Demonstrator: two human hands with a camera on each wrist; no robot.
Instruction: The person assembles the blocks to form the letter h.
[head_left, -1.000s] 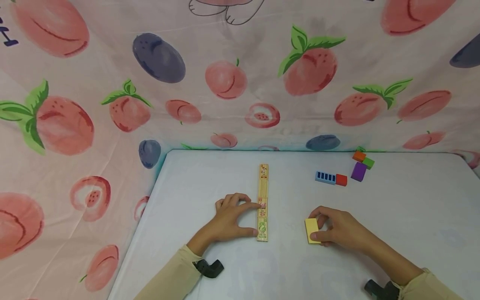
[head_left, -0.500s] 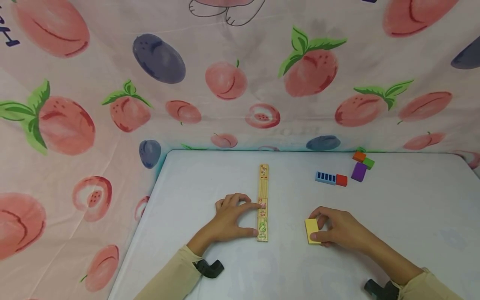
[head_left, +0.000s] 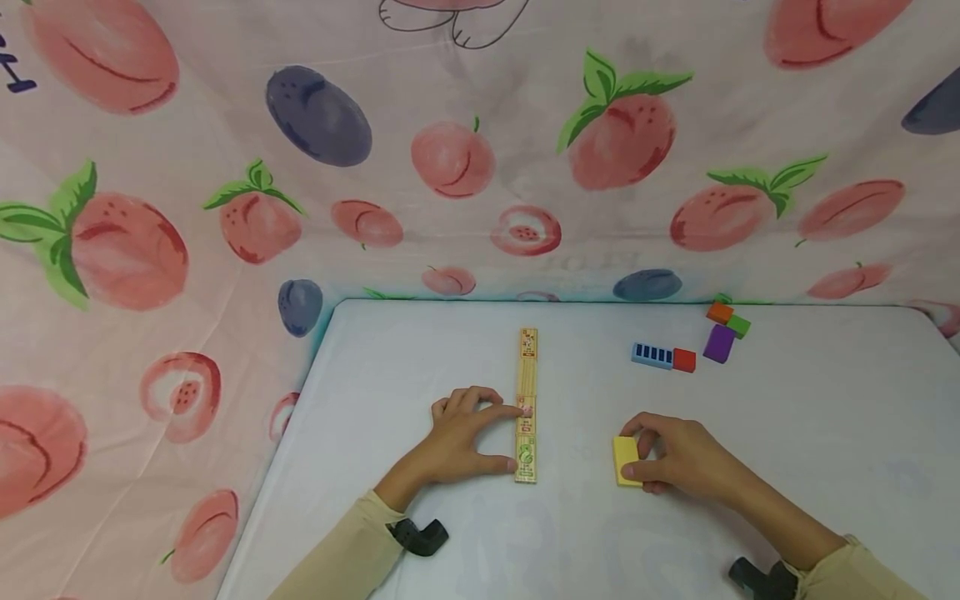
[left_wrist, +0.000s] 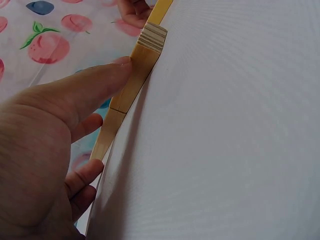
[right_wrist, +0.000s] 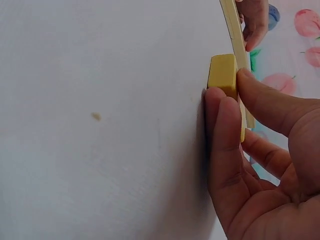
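Note:
A straight row of thin wooden blocks with printed pictures (head_left: 527,375) lies end to end on the white table. My left hand (head_left: 457,442) is beside its left side, thumb and index finger spread apart with their tips touching the near blocks. In the left wrist view the thumb (left_wrist: 107,80) lies against the side of a wooden block (left_wrist: 135,77). To the right, my right hand (head_left: 678,458) pinches a yellow rectangular block (head_left: 625,461) between thumb and fingers, apart from the row. The right wrist view shows the yellow block (right_wrist: 222,75) close over the table.
At the back right lie a light blue block with dark slots (head_left: 652,355), a red block (head_left: 684,360), a purple block (head_left: 719,343), an orange block (head_left: 720,312) and a green block (head_left: 738,326). A fruit-print cloth (head_left: 465,83) hangs behind the table (head_left: 420,350).
The yellow block in my right hand has shifted very slightly to the right. My left hand and the row of wooden blocks have stayed in place.

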